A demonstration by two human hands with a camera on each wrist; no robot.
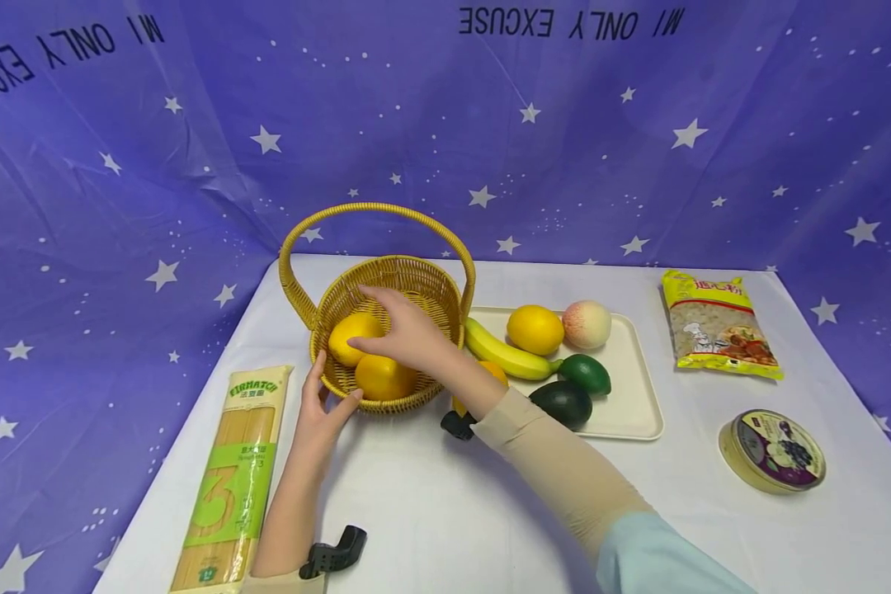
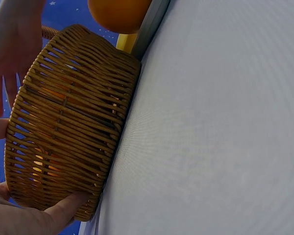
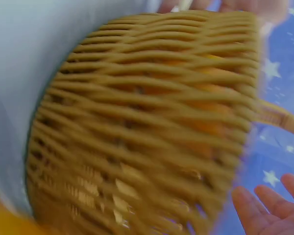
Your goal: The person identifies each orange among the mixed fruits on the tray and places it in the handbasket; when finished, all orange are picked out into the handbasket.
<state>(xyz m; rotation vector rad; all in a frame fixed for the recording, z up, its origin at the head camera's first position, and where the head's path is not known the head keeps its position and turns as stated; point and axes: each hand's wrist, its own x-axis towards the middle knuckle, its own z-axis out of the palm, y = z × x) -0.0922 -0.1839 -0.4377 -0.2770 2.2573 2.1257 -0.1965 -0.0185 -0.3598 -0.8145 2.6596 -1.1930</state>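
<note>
A yellow wicker basket (image 1: 397,268) with a tall hoop handle stands on the white table. Inside it lie a lemon (image 1: 355,338) and an orange (image 1: 384,378), side by side near the front left. My left hand (image 1: 322,421) holds the basket's front left side, thumb at the rim and fingers spread round the outer wall (image 2: 73,122). Over the basket opening reaches my right hand (image 1: 408,330), its thumb and fingers apart and holding nothing, above the two fruits. In the right wrist view, blurred wicker hides most of the fruit, and the right fingers (image 3: 269,205) show beyond the rim.
Right of the basket, a cream tray (image 1: 631,412) bears a banana (image 1: 512,355), another lemon (image 1: 535,330), a peach (image 1: 586,324), a green lime (image 1: 585,374), a dark avocado (image 1: 562,404) and a half-hidden orange fruit (image 1: 496,373). Spaghetti (image 1: 230,487), a yellow bag (image 1: 722,326) and a tin (image 1: 772,451) lie around.
</note>
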